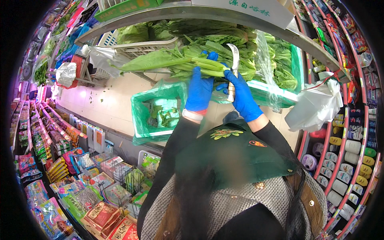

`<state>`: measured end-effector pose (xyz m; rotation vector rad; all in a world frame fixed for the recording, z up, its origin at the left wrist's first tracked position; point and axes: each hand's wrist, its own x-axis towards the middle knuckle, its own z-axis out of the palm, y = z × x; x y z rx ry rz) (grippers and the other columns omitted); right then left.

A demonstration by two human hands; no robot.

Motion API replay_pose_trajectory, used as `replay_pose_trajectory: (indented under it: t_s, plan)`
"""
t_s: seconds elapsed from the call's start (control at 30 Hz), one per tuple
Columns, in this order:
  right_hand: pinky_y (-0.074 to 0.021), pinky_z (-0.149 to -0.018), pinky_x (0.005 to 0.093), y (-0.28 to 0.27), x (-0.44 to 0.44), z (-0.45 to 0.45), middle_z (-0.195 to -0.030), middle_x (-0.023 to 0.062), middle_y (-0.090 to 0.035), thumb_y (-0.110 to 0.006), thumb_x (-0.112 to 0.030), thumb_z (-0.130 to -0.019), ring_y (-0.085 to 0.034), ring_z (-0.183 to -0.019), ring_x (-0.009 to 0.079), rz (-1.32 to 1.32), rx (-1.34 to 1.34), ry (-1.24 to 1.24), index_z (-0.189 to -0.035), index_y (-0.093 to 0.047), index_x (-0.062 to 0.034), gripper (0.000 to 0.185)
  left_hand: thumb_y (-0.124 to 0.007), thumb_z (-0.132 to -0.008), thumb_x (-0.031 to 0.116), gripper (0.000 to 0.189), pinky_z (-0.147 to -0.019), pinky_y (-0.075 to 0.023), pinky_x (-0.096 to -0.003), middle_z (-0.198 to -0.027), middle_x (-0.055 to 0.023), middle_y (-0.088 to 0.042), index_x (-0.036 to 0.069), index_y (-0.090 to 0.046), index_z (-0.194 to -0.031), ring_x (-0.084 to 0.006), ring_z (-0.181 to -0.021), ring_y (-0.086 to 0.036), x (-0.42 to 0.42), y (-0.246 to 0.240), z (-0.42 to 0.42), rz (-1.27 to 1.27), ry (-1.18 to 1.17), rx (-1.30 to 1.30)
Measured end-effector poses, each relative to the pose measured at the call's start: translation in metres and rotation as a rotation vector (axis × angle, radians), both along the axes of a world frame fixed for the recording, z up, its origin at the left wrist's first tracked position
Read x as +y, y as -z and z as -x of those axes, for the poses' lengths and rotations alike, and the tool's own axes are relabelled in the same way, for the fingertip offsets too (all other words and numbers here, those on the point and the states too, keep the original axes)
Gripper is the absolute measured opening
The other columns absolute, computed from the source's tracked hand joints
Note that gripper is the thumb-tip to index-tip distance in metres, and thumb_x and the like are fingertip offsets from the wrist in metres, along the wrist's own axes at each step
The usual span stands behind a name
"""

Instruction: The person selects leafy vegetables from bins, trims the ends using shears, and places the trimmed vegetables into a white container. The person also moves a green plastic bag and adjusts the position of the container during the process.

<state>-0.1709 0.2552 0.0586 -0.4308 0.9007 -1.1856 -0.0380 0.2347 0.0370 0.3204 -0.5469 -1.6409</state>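
Note:
Both of my hands wear blue gloves. My left hand (pixel 199 90) grips a bunch of long-leaved green lettuce (pixel 162 61) near its stem end, its leaf tips pointing left. A curved-blade knife (pixel 235 57) is in my right hand (pixel 244 93), blade up and handle down through the fingers. The blade stands just right of the lettuce's cut stem end, and my right fingertips are close to that end. Whether the blade touches the stem I cannot tell. Behind the hands lies a heap of leafy lettuce (pixel 222 40).
Below left, a foam box lined with green plastic (pixel 136 117) holds leaf scraps. A metal shelf rail (pixel 210 13) crosses above the lettuce. White plastic bags (pixel 318 102) hang at right. A lettuce-filled crate (pixel 144 48) stands at upper left. Packaged goods (pixel 105 186) lie at lower left.

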Motion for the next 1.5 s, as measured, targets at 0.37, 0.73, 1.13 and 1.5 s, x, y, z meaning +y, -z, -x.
replay_pose_trajectory:
  t_s: [0.37, 0.73, 1.13, 1.5]
  plan:
    - [-0.05, -0.059, 0.0239, -0.036, 0.006, -0.016, -0.1, 0.0072, -0.067, -0.074, -0.019, -0.082, -0.06, -0.066, 0.0088, 0.405, 0.526, -0.138, -0.112, -0.06, -0.0044, 0.036, -0.051, -0.098, 0.034, 0.054, -0.097, -0.0463, -0.0399, -0.133, -0.0134, -0.05, 0.005, -0.036, -0.141, -0.0239, -0.112, -0.056, 0.015, 0.021, -0.036, -0.095, -0.069, -0.361]
    - [-0.0433, -0.051, 0.0203, -0.028, -0.014, -0.018, -0.078, 0.003, -0.065, -0.073, -0.016, -0.083, -0.059, -0.057, 0.007, 0.249, 0.489, -0.503, -0.102, -0.063, -0.0013, 0.026, -0.074, -0.078, 0.007, 0.071, -0.093, -0.0464, -0.033, -0.124, -0.0066, -0.055, 0.005, -0.038, -0.139, -0.0174, -0.109, -0.056, 0.046, -0.021, -0.057, 0.05, 0.053, -0.797]
    - [-0.0496, -0.059, 0.0244, -0.019, -0.017, -0.07, -0.085, 0.0025, -0.067, -0.071, -0.015, -0.084, -0.064, -0.068, 0.0093, 0.545, 0.564, -0.809, -0.105, -0.066, -0.004, 0.024, -0.067, -0.082, 0.008, 0.066, -0.086, -0.0487, -0.0307, -0.116, -0.0066, -0.058, 0.003, -0.039, -0.141, -0.0155, -0.099, -0.058, 0.101, 0.001, -0.104, -0.117, -0.006, -0.52]
    - [-0.0521, -0.064, 0.0262, -0.024, -0.063, -0.164, -0.098, 0.0085, -0.068, -0.064, -0.004, -0.087, -0.066, -0.073, 0.0146, 1.151, 0.713, -0.442, -0.108, -0.061, -0.0008, 0.021, -0.068, -0.082, 0.022, 0.076, -0.096, -0.0477, -0.0384, -0.138, -0.0194, -0.048, 0.003, -0.03, -0.145, -0.0257, -0.118, -0.055, 0.18, 0.042, -0.136, -0.21, -0.257, -0.35]
